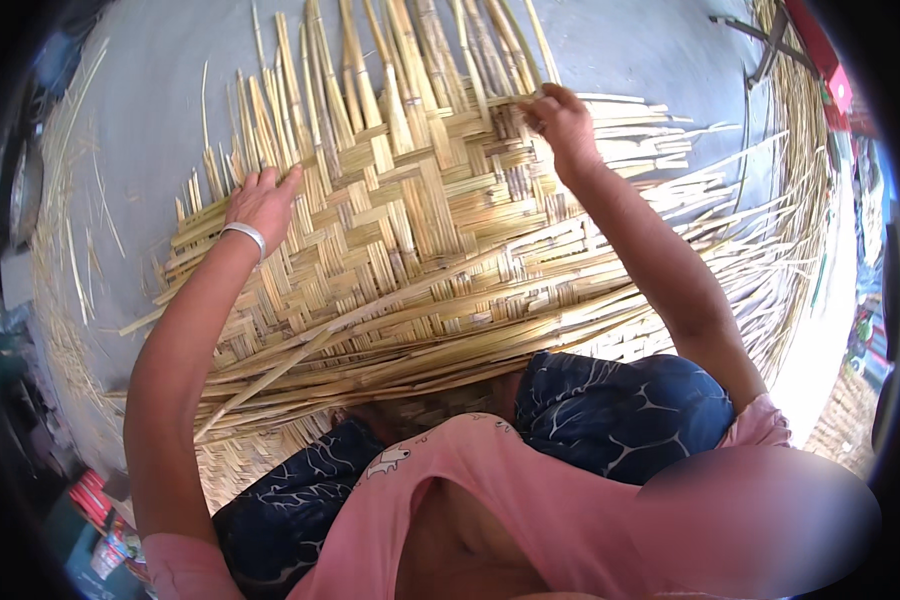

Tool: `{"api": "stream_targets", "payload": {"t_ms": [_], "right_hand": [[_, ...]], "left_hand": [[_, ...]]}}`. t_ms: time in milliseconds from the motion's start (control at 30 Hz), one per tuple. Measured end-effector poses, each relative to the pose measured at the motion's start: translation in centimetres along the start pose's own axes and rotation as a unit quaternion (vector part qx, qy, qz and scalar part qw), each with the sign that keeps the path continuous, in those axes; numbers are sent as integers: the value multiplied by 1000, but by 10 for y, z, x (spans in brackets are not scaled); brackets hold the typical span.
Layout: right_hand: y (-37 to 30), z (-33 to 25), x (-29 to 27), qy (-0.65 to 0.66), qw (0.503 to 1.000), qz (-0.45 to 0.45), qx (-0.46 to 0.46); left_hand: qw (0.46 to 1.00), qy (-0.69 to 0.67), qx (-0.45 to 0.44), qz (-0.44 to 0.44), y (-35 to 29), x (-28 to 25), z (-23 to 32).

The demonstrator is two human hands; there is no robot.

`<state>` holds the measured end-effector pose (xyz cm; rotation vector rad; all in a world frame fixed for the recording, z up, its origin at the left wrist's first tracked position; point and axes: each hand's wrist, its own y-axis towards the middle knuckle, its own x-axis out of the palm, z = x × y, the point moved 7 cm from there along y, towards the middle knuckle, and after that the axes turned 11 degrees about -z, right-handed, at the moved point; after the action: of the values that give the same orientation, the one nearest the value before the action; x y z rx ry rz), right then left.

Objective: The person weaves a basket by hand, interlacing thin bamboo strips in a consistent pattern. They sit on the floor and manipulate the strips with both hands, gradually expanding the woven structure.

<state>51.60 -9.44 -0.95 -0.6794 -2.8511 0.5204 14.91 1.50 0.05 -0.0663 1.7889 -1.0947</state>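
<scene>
A partly woven mat of split cane or bamboo strips spreads over the floor in front of me, its loose ends fanning out at the far side and right. My left hand, with a pale bangle at the wrist, rests on the mat's left part, fingers stretched over the strips and nothing gripped. At the far right of the weave, my right hand is closed, thumb and fingers pinched on a strip among the upright ends. The fingertips partly hide where it is held.
A bundle of loose strips lies across the near part of the mat, before my knees. More long strips are heaped along the right side. Scattered slivers lie on the grey floor at left. A dark metal stand is at the far right.
</scene>
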Motion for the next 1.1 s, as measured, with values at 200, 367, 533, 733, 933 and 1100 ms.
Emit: {"api": "stream_targets", "payload": {"t_ms": [200,367,533,733,933,1100], "right_hand": [[24,7,-64,186,980,59,51],[26,25,-64,209,975,-27,66],[21,22,-80,222,967,-25,125],[58,7,-93,47,994,-95,38],[107,-4,-75,-336,936,-102,-11],[113,3,-56,-270,950,-144,58]], "left_hand": [[992,98,23,-82,18,-59,54],[961,-94,177,189,49,-115,140],[970,-108,177,129,81,-141,237],[944,-271,155,109,115,-141,240],[906,-377,120,154,125,-134,228],[853,-477,40,208,131,-124,214]]}}
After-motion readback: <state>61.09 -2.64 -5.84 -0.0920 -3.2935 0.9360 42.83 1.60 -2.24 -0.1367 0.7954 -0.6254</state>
